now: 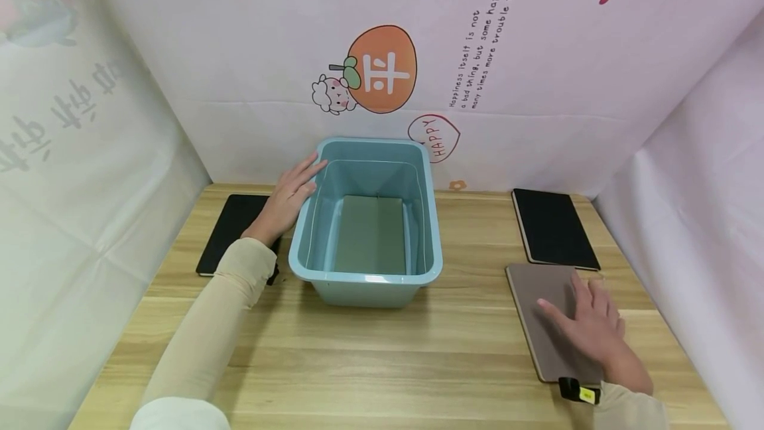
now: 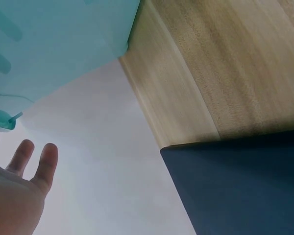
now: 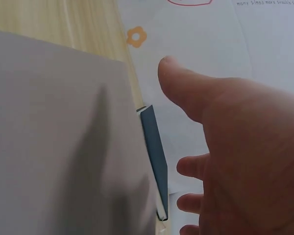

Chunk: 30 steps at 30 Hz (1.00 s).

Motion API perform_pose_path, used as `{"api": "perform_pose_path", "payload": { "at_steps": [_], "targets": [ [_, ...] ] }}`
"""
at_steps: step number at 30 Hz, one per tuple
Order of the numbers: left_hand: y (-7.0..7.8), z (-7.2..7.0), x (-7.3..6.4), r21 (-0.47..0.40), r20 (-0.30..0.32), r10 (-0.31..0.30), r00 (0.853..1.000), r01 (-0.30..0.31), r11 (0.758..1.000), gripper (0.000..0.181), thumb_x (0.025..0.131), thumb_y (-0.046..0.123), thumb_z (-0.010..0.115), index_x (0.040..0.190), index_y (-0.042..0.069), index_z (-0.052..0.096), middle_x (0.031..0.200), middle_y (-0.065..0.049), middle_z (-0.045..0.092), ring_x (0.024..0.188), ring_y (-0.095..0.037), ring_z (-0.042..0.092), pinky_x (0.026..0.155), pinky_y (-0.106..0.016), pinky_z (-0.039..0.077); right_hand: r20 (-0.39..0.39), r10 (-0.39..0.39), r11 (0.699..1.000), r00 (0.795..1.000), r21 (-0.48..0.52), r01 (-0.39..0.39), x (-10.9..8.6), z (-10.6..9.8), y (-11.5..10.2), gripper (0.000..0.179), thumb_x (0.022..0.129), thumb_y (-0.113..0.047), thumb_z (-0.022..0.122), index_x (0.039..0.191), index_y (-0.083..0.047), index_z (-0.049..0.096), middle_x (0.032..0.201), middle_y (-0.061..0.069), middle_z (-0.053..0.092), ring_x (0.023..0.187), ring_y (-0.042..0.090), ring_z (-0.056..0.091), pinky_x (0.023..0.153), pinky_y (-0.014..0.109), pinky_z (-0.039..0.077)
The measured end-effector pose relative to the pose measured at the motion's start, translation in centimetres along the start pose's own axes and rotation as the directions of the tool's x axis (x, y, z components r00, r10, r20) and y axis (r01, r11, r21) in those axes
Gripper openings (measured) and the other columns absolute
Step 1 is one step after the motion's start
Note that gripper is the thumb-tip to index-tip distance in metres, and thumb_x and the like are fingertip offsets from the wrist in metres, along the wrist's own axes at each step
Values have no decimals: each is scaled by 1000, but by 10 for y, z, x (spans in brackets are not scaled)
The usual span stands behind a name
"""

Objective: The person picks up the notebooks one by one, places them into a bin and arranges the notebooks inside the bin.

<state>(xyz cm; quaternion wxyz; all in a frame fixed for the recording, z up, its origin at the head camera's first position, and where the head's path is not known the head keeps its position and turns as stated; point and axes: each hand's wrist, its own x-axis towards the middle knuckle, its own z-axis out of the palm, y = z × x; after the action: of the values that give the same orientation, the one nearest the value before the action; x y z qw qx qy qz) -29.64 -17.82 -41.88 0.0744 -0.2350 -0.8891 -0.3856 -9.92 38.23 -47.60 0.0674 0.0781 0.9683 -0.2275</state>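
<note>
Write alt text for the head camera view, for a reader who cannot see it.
A person's left hand rests open against the left rim of a light blue plastic bin on a wooden table, while the right hand lies flat on a brown notebook. A green notebook lies inside the bin; black notebooks lie at far left and far right.

A pale blue bin (image 1: 367,217) of smooth plastic is catching a soft sheen along its rim, and a flat matt grey-green sheet (image 1: 370,234) is lying on its bottom. The table (image 1: 382,350) is showing a light wood grain with a smooth, faintly glossy finish. A brown notebook (image 1: 552,320) is showing a matt, leather-like cover under the right hand (image 1: 591,330). Two black notebooks (image 1: 555,227) (image 1: 229,231) are looking matt and smooth. The backdrop (image 1: 537,85) is hanging as printed sheeting, creased and slightly shiny. Beige cloth sleeves (image 1: 209,330) are covering both arms.
</note>
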Motion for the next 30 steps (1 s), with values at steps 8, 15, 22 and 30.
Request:
{"api": "perform_pose_path", "payload": {
  "at_steps": [8, 15, 22, 30],
  "targets": [
    [-1, 0, 0, 9, 7, -11, 1000, 11, 1000, 49, 111, 32, 33, 161, 30, 34, 173, 9, 15, 161, -31, 12, 127, -61, 3, 55, 36, 999, 998, 10, -37, -4, 6, 7, 112, 97, -65, 51, 159, 9, -4, 156, 48, -6, 135, 75, 4, 102, 83, 13],
    [-1, -3, 1, 41, 16, -6, 1000, 6, 999, 49, 111, 34, 33, 160, 36, 33, 173, 12, 14, 160, -32, 14, 127, -62, 5, 128, 96, 995, 987, 5, -97, -7, 4, 9, 120, 95, -68, 54, 158, 9, -13, 154, 51, -9, 131, 78, 8, 100, 83, 22],
    [-1, -3, 0, 38, 14, -9, 1000, 8, 999, 49, 111, 32, 34, 160, 35, 33, 172, 12, 15, 161, -32, 13, 128, -61, 2, 153, 129, 991, 980, -39, -125, -15, 1, 11, 125, 92, -67, 59, 155, 17, -9, 148, 56, 2, 128, 76, 17, 102, 80, 27],
    [1, -3, -1, 41, 15, -3, 1000, 2, 999, 50, 111, 31, 35, 161, 30, 34, 173, 9, 15, 161, -29, 13, 127, -62, 2, 165, 156, 984, 974, -114, -138, -20, -2, 18, 129, 87, -69, 65, 154, 20, -1, 147, 53, 19, 128, 68, 29, 100, 75, 30]
  ]
}}
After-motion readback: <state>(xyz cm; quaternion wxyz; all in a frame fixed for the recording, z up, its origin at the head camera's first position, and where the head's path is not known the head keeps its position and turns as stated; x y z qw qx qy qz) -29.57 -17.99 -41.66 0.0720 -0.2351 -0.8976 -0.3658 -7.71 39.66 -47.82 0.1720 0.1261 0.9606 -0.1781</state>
